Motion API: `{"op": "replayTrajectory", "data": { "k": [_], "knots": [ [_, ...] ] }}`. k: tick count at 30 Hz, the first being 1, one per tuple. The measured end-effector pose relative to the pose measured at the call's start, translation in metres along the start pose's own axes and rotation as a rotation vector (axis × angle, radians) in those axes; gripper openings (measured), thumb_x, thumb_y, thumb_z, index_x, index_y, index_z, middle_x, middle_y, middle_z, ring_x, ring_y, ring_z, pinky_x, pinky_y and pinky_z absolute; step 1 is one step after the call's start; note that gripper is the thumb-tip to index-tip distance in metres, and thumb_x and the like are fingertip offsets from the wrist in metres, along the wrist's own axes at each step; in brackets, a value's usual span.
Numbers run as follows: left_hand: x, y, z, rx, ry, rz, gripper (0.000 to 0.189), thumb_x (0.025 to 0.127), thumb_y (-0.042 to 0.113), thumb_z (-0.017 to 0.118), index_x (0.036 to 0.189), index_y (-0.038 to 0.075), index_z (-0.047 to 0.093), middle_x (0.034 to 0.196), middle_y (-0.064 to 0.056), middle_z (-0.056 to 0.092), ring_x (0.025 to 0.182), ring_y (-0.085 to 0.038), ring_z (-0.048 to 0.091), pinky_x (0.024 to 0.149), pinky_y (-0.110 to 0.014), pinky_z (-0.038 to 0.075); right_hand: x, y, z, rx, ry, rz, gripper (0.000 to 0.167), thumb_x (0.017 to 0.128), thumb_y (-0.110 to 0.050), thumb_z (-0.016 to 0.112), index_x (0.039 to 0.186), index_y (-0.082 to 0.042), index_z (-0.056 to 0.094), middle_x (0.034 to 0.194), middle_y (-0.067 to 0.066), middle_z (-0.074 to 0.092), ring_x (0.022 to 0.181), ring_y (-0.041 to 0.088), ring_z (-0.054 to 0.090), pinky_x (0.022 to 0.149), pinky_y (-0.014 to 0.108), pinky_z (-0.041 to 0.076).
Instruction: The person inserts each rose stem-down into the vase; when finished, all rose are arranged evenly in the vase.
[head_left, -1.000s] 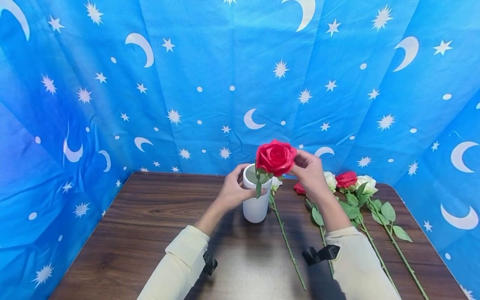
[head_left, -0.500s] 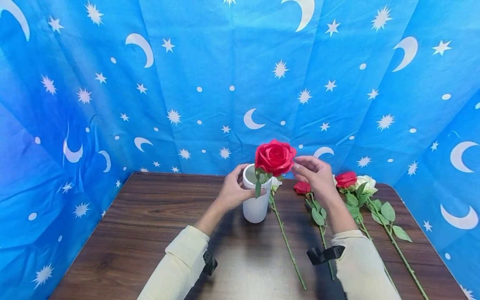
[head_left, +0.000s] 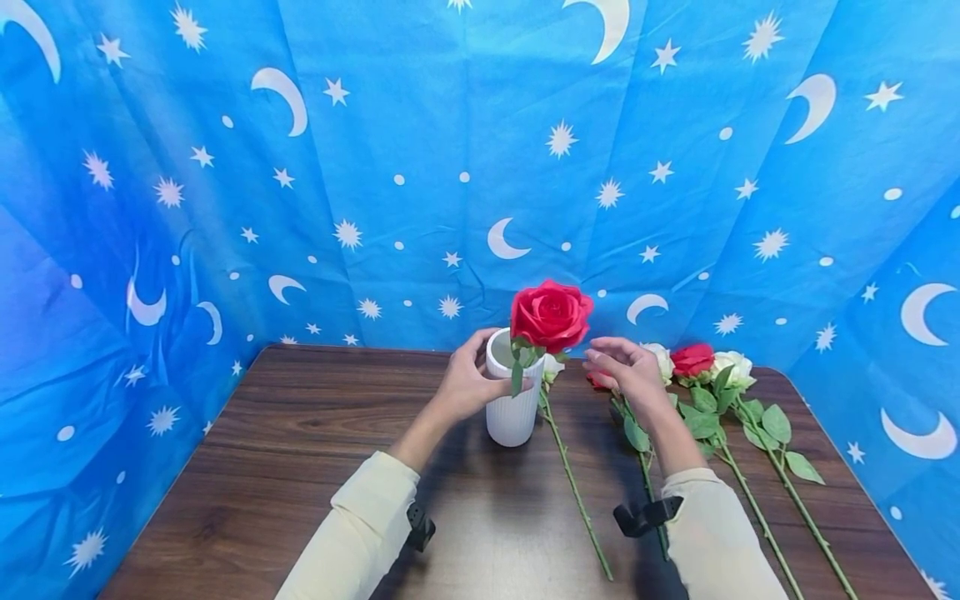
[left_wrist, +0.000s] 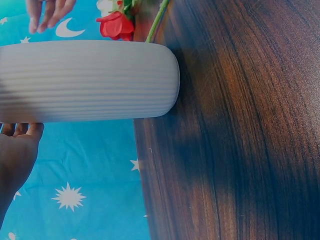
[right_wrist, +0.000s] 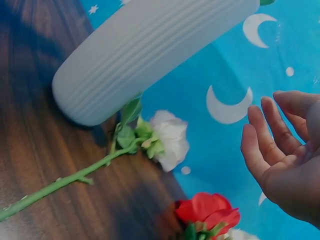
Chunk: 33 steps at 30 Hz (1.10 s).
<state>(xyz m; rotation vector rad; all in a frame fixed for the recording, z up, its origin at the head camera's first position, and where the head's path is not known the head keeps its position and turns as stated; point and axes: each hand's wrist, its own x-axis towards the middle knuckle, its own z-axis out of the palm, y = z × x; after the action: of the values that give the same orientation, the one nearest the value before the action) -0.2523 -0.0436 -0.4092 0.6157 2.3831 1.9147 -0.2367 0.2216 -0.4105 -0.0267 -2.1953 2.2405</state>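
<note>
A white ribbed vase (head_left: pixel 512 412) stands upright on the wooden table, and my left hand (head_left: pixel 468 379) grips it near the rim, thumb across the front. In the vase stands a red rose (head_left: pixel 552 315), its bloom leaning over the right side of the rim and its lower stem hidden inside. My right hand (head_left: pixel 630 371) hovers to the right of the bloom, apart from it, fingers relaxed and holding nothing. The right wrist view shows that hand (right_wrist: pixel 285 145) with loosely bent fingers. Just right of the vase lies a white rose (right_wrist: pixel 167 140) with a long green stem.
More roses lie at the table's right side: a red rose (head_left: pixel 693 359), a white rose (head_left: pixel 732 370), and another red rose (left_wrist: pixel 116 25) partly behind my right hand. Their stems point toward the front edge. Blue star-and-moon cloth (head_left: pixel 420 208) hangs close behind the wooden table (head_left: pixel 300 433).
My right hand has let go of the red rose, then drawn back to the right and lower. The rose stays in the vase, and the left hand has kept its place.
</note>
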Motion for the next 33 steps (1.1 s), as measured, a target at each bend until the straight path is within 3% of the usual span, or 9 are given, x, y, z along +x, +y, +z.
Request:
{"op": "replayTrajectory", "data": {
  "k": [7,17,23,29,33],
  "knots": [
    [-0.001,0.001,0.002,0.002,-0.004,0.003,0.074,0.077,0.012,0.087,0.141,0.009,0.051,0.139,-0.012,0.061,0.130,-0.028,0.058,0.116,-0.047,0.046,-0.002,0.019,0.004,-0.018,-0.007,0.090,0.018,0.099,-0.013,0.064,0.116,-0.007,0.064,0.087,-0.017,0.074,0.083,0.000,0.072,0.079,0.018,0.061],
    [0.000,0.000,0.002,-0.001,0.004,0.004,0.074,0.077,0.012,0.087,0.141,0.010,0.051,0.139,-0.012,0.061,0.130,-0.028,0.058,0.116,-0.047,0.046,0.004,0.042,0.019,-0.082,-0.034,0.127,0.037,0.098,-0.007,0.063,0.129,0.011,0.056,0.093,-0.009,0.076,0.084,0.002,0.071,0.082,0.024,0.062],
    [0.002,0.000,0.001,0.006,0.003,0.003,0.073,0.077,0.012,0.087,0.141,0.010,0.051,0.138,-0.013,0.061,0.130,-0.028,0.059,0.116,-0.046,0.047,0.012,0.052,0.033,-0.177,-0.023,0.148,0.038,0.094,-0.003,0.064,0.128,0.013,0.058,0.102,0.003,0.077,0.089,0.005,0.071,0.088,0.033,0.062],
    [0.002,0.001,0.001,0.010,-0.001,-0.002,0.073,0.078,0.012,0.087,0.141,0.010,0.051,0.139,-0.012,0.061,0.131,-0.027,0.058,0.116,-0.046,0.046,0.018,0.062,0.042,-0.294,0.020,0.142,0.031,0.092,-0.003,0.065,0.119,0.012,0.063,0.103,0.016,0.077,0.083,0.007,0.067,0.075,0.029,0.060],
    [0.001,0.000,0.000,0.006,-0.001,-0.007,0.073,0.078,0.013,0.087,0.142,0.010,0.051,0.139,-0.012,0.061,0.130,-0.028,0.058,0.115,-0.047,0.047,0.020,0.072,0.046,-0.362,0.052,0.147,0.026,0.090,-0.002,0.066,0.112,0.010,0.067,0.099,0.018,0.076,0.077,0.006,0.064,0.068,0.026,0.058]
  ]
}}
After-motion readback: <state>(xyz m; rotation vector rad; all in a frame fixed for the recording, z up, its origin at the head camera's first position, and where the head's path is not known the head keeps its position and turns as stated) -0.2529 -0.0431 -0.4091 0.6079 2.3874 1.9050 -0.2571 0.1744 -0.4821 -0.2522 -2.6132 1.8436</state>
